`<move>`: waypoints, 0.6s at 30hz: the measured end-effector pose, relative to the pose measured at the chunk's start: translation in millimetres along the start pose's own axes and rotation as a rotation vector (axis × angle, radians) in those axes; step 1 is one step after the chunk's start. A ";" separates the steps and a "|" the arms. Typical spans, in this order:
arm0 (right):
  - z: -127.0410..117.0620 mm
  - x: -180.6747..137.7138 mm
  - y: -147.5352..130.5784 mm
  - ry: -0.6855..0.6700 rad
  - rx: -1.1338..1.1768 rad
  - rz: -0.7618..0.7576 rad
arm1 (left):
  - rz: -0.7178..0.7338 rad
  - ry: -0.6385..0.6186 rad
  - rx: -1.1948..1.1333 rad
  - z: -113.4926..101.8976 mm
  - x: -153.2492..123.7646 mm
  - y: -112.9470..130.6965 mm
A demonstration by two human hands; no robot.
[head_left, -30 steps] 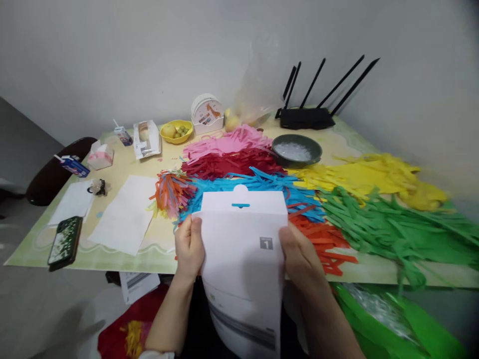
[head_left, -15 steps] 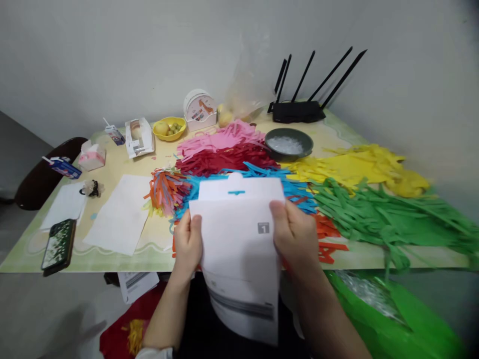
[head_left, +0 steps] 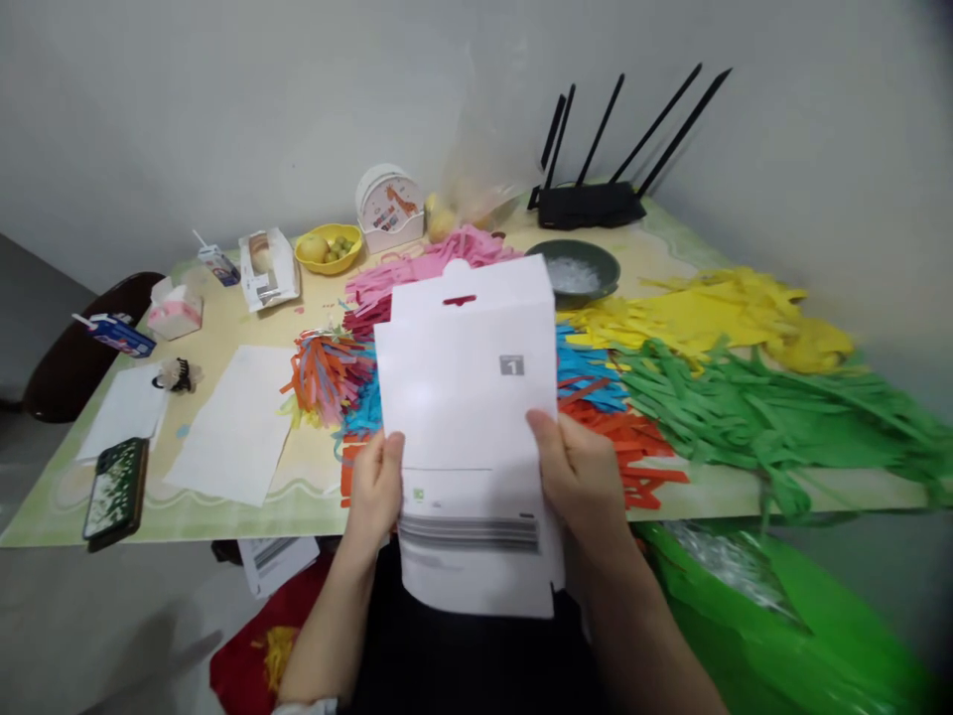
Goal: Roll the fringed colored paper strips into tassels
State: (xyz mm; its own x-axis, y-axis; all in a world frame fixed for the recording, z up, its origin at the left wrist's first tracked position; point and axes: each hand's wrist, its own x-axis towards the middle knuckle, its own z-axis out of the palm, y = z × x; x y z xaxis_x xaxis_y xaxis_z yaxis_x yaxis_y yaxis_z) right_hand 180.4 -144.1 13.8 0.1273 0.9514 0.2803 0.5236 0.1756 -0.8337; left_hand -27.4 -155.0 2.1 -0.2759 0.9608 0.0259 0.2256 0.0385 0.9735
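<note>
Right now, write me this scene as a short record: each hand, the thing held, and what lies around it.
Left hand: grips the left edge of the carton
Right hand: grips its right edge
Carton: white, marked "1", slot near the top
To its left: tassel, sheet, phone
To its right: yellow strips, green strips
Beyond it: bowl, router

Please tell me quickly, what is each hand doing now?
Left hand: closed, gripping one side of the white box.
Right hand: closed, gripping the box's opposite side.
</note>
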 end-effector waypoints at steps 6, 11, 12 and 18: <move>6.2 -9.4 3.8 -0.192 0.217 0.149 | 0.114 0.179 0.125 -1.7 3.2 -5.6; 14.1 -21.0 8.0 -0.092 0.070 0.101 | 0.001 0.069 -0.071 -3.0 6.5 -4.8; 14.6 -21.8 9.6 -0.080 0.055 0.089 | -0.020 0.014 -0.119 -3.4 5.2 -6.0; 14.3 -10.3 20.7 -0.152 0.355 0.172 | 0.065 -0.053 -0.041 -13.0 -12.3 -19.4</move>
State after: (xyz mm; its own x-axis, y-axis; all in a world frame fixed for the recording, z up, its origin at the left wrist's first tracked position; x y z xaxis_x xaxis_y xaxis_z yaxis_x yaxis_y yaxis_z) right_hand 177.9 -146.7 -13.1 0.0475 0.9963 0.0712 0.1795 0.0616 -0.9818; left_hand -40.6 -171.2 -14.2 -0.2120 0.9742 0.0780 0.2027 -0.0342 0.9786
